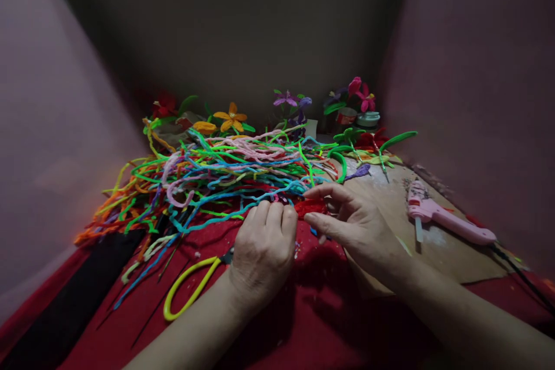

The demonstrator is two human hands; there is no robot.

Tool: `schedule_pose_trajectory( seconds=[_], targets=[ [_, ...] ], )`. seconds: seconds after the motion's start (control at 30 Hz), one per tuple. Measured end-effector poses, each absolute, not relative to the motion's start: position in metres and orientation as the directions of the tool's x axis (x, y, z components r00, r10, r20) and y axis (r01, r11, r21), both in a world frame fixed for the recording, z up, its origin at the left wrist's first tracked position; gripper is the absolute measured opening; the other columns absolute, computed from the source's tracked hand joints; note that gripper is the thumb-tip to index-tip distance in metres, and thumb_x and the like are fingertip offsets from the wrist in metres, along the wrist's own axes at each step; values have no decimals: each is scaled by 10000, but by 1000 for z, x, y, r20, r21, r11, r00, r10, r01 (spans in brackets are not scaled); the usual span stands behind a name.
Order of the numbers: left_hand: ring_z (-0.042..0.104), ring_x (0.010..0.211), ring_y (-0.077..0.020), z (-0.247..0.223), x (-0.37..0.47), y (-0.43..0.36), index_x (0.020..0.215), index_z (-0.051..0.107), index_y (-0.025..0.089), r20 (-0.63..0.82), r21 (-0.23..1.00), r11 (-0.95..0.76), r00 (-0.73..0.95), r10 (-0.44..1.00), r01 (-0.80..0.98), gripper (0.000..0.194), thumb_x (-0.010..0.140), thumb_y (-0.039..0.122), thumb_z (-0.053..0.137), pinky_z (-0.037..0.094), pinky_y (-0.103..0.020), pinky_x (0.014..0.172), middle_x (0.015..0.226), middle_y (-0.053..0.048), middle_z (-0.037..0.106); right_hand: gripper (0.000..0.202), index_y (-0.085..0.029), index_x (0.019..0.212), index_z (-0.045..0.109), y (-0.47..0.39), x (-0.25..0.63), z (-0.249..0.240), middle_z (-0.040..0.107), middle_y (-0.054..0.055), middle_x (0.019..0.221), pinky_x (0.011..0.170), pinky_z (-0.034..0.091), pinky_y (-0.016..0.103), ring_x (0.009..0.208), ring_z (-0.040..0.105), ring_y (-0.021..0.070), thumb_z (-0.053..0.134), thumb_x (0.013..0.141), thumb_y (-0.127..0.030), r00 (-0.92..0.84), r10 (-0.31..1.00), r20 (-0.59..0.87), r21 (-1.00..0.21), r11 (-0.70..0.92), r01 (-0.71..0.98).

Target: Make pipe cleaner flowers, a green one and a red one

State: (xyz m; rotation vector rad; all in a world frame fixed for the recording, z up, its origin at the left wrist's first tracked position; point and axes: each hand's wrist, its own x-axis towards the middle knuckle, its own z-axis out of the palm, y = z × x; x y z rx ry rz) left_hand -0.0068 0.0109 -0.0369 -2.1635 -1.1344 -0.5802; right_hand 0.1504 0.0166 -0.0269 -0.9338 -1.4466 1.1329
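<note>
A red fuzzy pipe-cleaner piece [311, 207] lies between my two hands, over the red cloth. My left hand [265, 245] is closed, knuckles up, at the left end of this piece; its fingertips are hidden. My right hand [359, 222] curves around the piece's right part, with thumb and forefinger on either side of it. Yellow-handled scissors [191, 289] lie left of my left wrist, their blades mostly hidden by the hand. Just beyond my hands spreads a large tangled heap of coloured pipe cleaners [234, 167].
A pink glue gun [455, 222] rests on brown cardboard [455, 257] at the right, its cord running off right. Pipe-cleaner flowers, including an orange flower [232, 118], stand at the back near a small jar [367, 120]. A black strip [73, 300] lies at left.
</note>
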Motion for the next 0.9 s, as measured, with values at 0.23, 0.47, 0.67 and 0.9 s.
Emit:
schedule_pose_trajectory(
  seconds=[0.23,0.47,0.67,0.9],
  targets=[
    [485,697,-216,-41,-7,9,875,548,141,554,-303,-464,550,625,832,153,860,123,398,402,-344,634,762,-87,560,82,-203,785,616,21,150,-32,543,-5,715,550,413,255,611,494,115,621,772,-284,-164,948,273,-960,280,24],
    [498,753,-181,-35,-11,19,781,540,166,398,496,-503,329,856,708,86,821,156,464,421,-309,675,779,-42,566,40,-187,757,615,25,155,-29,543,2,738,541,388,258,605,480,110,605,766,-224,-203,942,266,-952,290,96],
    [499,587,-102,-22,-17,25,704,575,154,-76,991,41,294,953,126,109,678,231,646,395,-236,581,650,22,561,25,-185,723,621,26,159,-19,564,5,720,555,389,268,626,502,122,623,744,-198,-280,903,327,-940,341,2],
    [558,598,-110,-25,-17,25,824,622,153,-122,985,158,360,925,-72,125,716,213,637,430,-252,647,663,4,626,45,-193,751,637,29,166,-20,583,35,799,733,430,329,820,535,173,614,765,-156,-336,837,432,-876,478,65]
  ],
)
